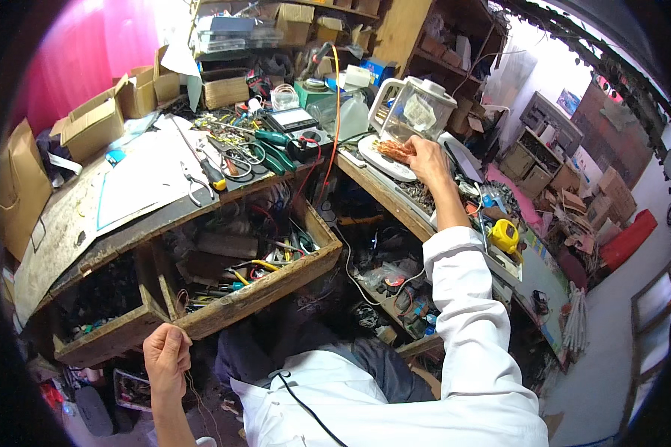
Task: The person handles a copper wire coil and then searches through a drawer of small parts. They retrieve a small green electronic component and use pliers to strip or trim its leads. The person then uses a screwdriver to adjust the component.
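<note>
My right hand (428,162) reaches to the right-hand bench, its fingers closed on a bundle of coppery-orange wire (393,149) above a white oval base (378,163). A clear jug with white handle and lid (429,108) stands just behind. My left hand (168,350) is low at the front of the open wooden drawer (250,309), fingers pinched on a thin wire (192,386) that dangles below it.
The left bench holds white paper (130,175), pliers (200,188), screwdrivers and cables. Cardboard boxes (89,124) line its back. A yellow tape measure (505,235) lies right of my right arm. Cluttered crates (533,160) stand at the far right.
</note>
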The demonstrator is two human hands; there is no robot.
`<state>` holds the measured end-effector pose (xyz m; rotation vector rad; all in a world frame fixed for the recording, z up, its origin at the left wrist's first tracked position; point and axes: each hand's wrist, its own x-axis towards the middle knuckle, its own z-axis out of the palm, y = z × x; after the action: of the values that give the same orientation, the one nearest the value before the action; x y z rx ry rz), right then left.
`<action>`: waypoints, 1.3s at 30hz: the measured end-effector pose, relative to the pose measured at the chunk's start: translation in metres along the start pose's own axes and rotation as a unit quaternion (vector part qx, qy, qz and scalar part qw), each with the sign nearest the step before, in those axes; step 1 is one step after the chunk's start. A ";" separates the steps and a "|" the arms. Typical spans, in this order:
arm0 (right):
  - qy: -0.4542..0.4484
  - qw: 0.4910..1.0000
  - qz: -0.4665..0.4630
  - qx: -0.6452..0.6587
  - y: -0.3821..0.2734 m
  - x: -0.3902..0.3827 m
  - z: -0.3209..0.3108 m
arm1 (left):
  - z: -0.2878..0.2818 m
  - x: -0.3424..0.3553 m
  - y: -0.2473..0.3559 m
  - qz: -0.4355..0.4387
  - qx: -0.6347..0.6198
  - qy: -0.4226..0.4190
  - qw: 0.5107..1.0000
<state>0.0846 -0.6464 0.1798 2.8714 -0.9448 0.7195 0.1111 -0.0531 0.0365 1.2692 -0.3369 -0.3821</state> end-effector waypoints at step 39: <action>-0.391 0.686 -0.447 0.421 -0.253 -0.135 -0.016 | 0.083 0.044 0.046 0.183 0.326 -0.120 0.920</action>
<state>0.1265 -0.3633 0.1626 3.7231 1.2658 -0.3512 0.1173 -0.1329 0.1043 1.7670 -0.9550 -0.0972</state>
